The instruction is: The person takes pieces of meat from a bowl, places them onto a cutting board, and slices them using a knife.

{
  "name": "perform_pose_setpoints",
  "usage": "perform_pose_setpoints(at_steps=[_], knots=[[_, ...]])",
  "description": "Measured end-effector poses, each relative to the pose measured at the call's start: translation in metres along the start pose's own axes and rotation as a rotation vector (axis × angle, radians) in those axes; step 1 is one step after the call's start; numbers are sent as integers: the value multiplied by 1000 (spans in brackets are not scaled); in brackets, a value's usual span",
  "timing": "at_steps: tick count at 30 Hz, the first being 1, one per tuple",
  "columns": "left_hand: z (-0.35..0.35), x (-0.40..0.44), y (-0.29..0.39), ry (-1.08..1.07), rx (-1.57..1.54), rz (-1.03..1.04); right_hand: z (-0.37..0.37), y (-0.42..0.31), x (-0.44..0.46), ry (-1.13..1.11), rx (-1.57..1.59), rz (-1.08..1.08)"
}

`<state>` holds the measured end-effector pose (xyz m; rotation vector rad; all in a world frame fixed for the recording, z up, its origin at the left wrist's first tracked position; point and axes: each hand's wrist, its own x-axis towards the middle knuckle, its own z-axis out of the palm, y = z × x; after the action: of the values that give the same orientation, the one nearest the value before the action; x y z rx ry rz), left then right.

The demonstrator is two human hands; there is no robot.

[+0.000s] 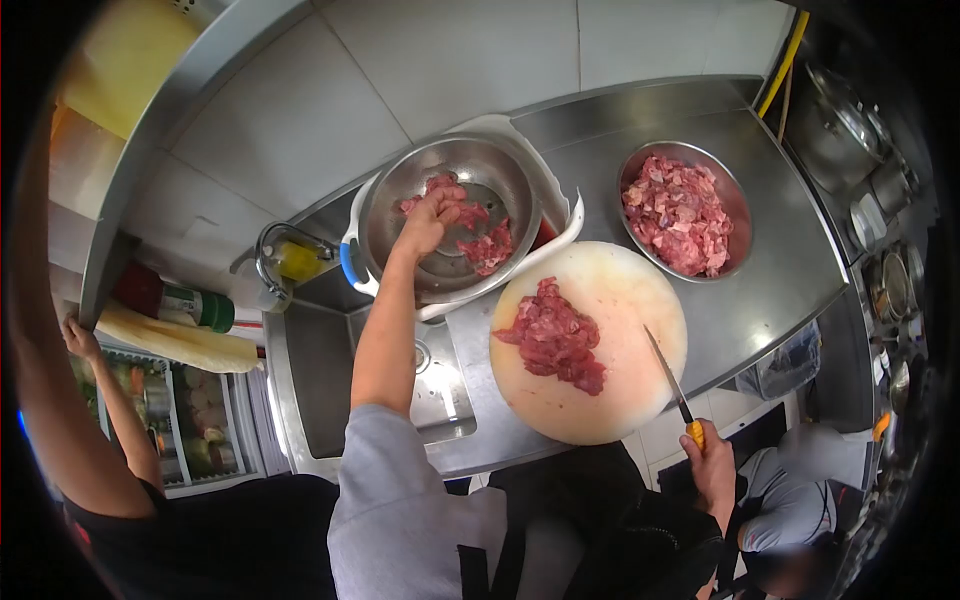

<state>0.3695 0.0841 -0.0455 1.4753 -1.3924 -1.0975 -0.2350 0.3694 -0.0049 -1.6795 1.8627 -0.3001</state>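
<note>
My left hand (pixel 428 222) reaches into a large metal bowl (pixel 375 235), its fingers closed on raw meat (pixel 445 184) at the bowl's far side. A few more red pieces (pixel 487 248) lie against the bowl's near wall. In my right hand (pixel 712 462) is a knife (pixel 668 372), gripped by its yellow handle, its blade resting over the right part of a round white cutting board (pixel 630 290). A heap of cut raw meat (pixel 555 340) sits on the board, left of the blade.
A smaller metal bowl (pixel 738 190) full of cut meat stands at the back right. Under the large bowl is a white tub (pixel 565 215). The sink (pixel 440 390) with its faucet (pixel 275 262) is at left. Other people stand at far left and lower right.
</note>
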Motion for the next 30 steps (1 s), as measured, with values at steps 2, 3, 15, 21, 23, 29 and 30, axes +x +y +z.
perform_pose_setpoints(at_steps=[2,3,15,21,23,29,30], knots=[[-1,-1,10,-7,4,43,0,-3,3,0,-11,-19],[0,-1,14,15,-26,64,0,-4,4,0,-25,-33],[61,-28,98,74,-112,91,-1,1,8,-2,9,-24],[193,-71,132,-514,-305,39,0,18,5,20,69,-51],[238,-76,104,-685,99,103,-5,17,1,26,70,-17],[265,-108,73,-40,350,286,-11,40,-12,52,63,3],[266,-124,76,37,415,314,-11,42,-13,52,67,-6]])
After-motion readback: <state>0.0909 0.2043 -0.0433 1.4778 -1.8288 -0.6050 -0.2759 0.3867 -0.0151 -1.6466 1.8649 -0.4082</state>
